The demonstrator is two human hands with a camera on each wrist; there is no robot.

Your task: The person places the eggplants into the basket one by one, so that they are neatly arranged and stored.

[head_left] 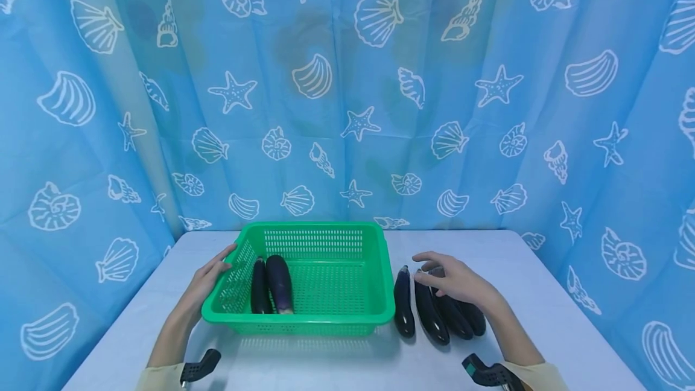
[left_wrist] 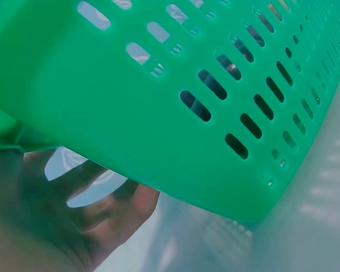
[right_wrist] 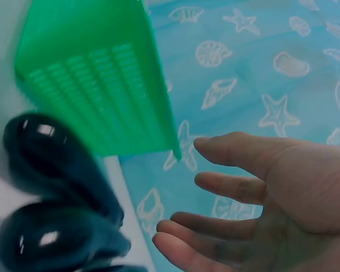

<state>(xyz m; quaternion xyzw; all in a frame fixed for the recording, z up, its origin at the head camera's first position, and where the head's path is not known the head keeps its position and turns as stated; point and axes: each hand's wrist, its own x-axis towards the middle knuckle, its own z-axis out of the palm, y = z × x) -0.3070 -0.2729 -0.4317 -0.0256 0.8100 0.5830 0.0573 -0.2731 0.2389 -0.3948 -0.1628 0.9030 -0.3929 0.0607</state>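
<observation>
In the head view a green basket (head_left: 309, 318) with slotted walls stands on the table. Two dark eggplants lie side by side in its left part, a slimmer eggplant (head_left: 260, 288) and a thicker eggplant (head_left: 279, 282). My left hand (head_left: 203, 282) touches the basket's left rim; in the left wrist view its fingers (left_wrist: 122, 224) are spread along the basket's edge. Right of the basket, several glossy eggplants lie together, among them a separate eggplant (head_left: 404, 303) closest to it. Over these hovers my right hand (head_left: 450, 276), fingers apart and loosely bent, holding nothing in the right wrist view.
A white table (head_left: 304, 370) carries everything. Behind it and along both sides hangs a blue curtain (head_left: 336, 162) with white shells and starfish. Wrist cameras sit on both forearms, a left camera (head_left: 201, 367) and a right camera (head_left: 488, 373).
</observation>
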